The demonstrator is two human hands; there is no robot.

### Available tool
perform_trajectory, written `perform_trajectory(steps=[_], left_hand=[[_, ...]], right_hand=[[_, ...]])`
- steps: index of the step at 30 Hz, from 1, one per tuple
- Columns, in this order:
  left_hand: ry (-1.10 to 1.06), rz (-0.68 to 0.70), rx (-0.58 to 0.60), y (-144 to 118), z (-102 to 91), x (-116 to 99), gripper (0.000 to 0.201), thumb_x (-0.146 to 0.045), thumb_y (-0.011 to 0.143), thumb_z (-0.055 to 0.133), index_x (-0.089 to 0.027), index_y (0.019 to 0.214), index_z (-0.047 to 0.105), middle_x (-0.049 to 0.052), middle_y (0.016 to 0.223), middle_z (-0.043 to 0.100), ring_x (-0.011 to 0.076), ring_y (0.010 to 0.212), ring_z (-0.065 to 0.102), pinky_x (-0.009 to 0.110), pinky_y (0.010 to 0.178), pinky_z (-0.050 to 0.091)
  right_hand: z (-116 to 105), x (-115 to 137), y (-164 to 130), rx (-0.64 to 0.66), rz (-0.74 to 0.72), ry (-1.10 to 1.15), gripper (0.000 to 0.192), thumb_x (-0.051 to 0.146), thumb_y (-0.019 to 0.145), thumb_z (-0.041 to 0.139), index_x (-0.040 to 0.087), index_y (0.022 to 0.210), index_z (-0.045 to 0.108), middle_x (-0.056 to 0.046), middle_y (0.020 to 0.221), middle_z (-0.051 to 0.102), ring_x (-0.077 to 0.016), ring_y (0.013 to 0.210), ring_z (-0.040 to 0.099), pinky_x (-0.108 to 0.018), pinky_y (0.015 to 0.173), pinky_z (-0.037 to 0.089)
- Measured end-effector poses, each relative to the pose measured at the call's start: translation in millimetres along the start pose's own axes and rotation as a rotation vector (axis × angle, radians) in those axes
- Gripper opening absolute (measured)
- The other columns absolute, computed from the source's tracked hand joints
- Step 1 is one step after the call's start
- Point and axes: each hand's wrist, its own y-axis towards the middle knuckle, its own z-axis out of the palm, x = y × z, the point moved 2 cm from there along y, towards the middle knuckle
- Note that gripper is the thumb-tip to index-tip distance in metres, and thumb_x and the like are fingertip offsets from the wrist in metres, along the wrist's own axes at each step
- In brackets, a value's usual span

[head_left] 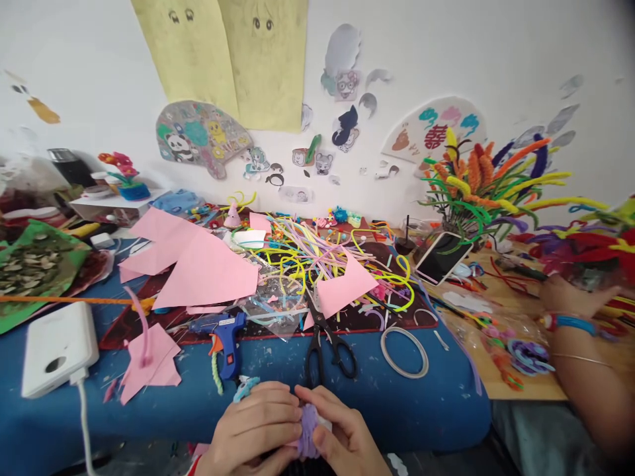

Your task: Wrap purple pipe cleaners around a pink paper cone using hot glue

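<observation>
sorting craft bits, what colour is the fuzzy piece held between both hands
Lilac purple fuzzy pipe-cleaner piece, clearest in the head view.

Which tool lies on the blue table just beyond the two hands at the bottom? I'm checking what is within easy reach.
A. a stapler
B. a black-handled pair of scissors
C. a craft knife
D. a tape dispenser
B: the black-handled scissors lie handles toward the person, just beyond the left hand and right hand, which hold a purple fuzzy piece.

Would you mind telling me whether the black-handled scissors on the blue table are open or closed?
Closed: the black-handled scissors lie flat on the blue table, their two handle loops side by side and the blades together, tips under pink paper.
</observation>
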Motion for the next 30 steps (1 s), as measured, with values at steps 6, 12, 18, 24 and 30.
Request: perform_trajectory(steps=[6, 12, 18, 24, 30], left_hand=[[-0.001, -0.032, -0.005, 0, -0.3, 4, 0.019, -0.006, 0.091, 0.063, -0.013, 0.105, 0.072, 0.009, 0.089, 0.083, 0.0189, 0.086, 0.08, 0.03, 0.097, 0.062], [-0.062, -0.188, -0.021, -21, 9.4, 11, 0.038, -0.012, 0.087, 0.07, -0.024, 0.124, 0.07, 0.009, 0.1, 0.083, 0.0264, 0.092, 0.08, 0.041, 0.095, 0.064], [-0.429, -0.68, -0.412, -45, 38.0, 16, 0.096, -0.054, 0.071, 0.087, -0.039, 0.154, 0.042, 0.009, 0.126, 0.074, 0.0273, 0.113, 0.073, 0.035, 0.096, 0.059], [-0.566, -0.816, -0.297, -31, 35.8, 22, 0.037, -0.047, 0.077, 0.085, -0.024, 0.106, 0.08, 0.011, 0.109, 0.073, 0.0293, 0.103, 0.069, 0.035, 0.089, 0.055], [-0.69, -1.025, -0.47, -35, 28.8, 23, 0.042, -0.05, 0.074, 0.085, -0.017, 0.098, 0.076, 0.009, 0.094, 0.075, 0.0245, 0.086, 0.068, 0.029, 0.071, 0.051]], right_hand=[[3, -6, 6, -0.044, 0.001, -0.007, 0.061, 0.071, 0.087, 0.064, 0.029, 0.129, 0.074, -0.01, 0.108, 0.066, -0.0245, 0.097, 0.063, -0.036, 0.088, 0.052], [8, 1, 12, -0.143, 0.035, 0.078, 0.062, 0.074, 0.082, 0.068, 0.027, 0.121, 0.077, -0.011, 0.107, 0.072, -0.0275, 0.099, 0.068, -0.038, 0.087, 0.056], [18, 6, 18, -0.186, 0.104, 0.309, 0.065, 0.076, 0.08, 0.068, 0.025, 0.119, 0.07, -0.009, 0.096, 0.075, -0.0268, 0.082, 0.074, -0.042, 0.078, 0.061], [30, -2, 20, -0.201, 0.122, 0.384, 0.05, 0.069, 0.087, 0.068, 0.023, 0.107, 0.065, -0.007, 0.1, 0.075, -0.0236, 0.092, 0.073, -0.036, 0.088, 0.057], [8, 7, 35, -0.213, -0.08, -0.218, 0.027, 0.047, 0.102, 0.055, 0.022, 0.109, 0.063, -0.008, 0.108, 0.072, -0.022, 0.101, 0.071, -0.033, 0.09, 0.057]])
